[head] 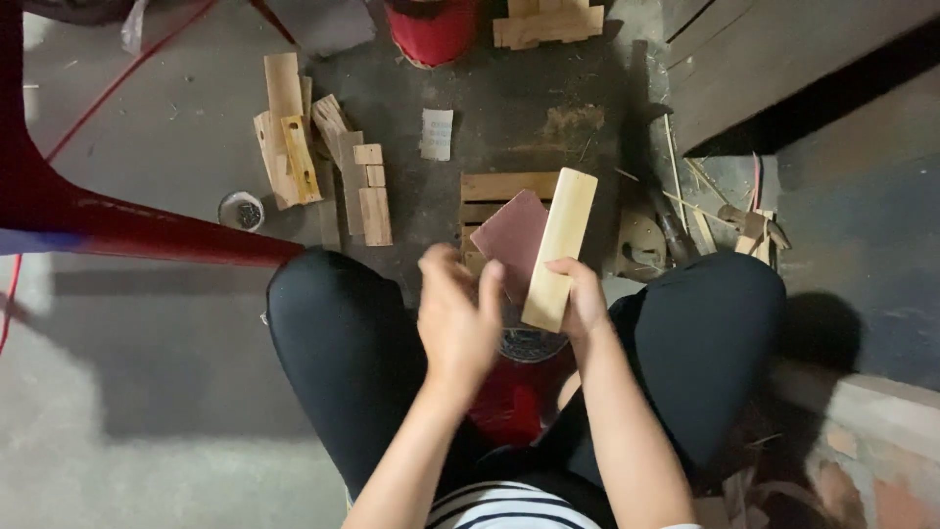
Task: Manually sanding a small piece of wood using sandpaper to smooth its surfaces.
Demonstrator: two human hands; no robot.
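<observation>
My right hand (584,299) grips the lower end of a pale wooden block (560,245), held upright and tilted slightly right above my knees. My left hand (458,313) pinches a reddish-brown sheet of sandpaper (513,235) that lies against the block's left face. Both hands are close together in front of my black-trousered legs. Beneath them a small wooden pallet-like piece (494,194) rests on the concrete floor.
A pile of wood offcuts (323,171) lies on the floor at upper left, a small round tin (241,211) beside it. A red frame bar (117,225) crosses the left. A hammer (666,216), sticks and wooden boards (764,59) sit at right. A red container (433,29) stands at top.
</observation>
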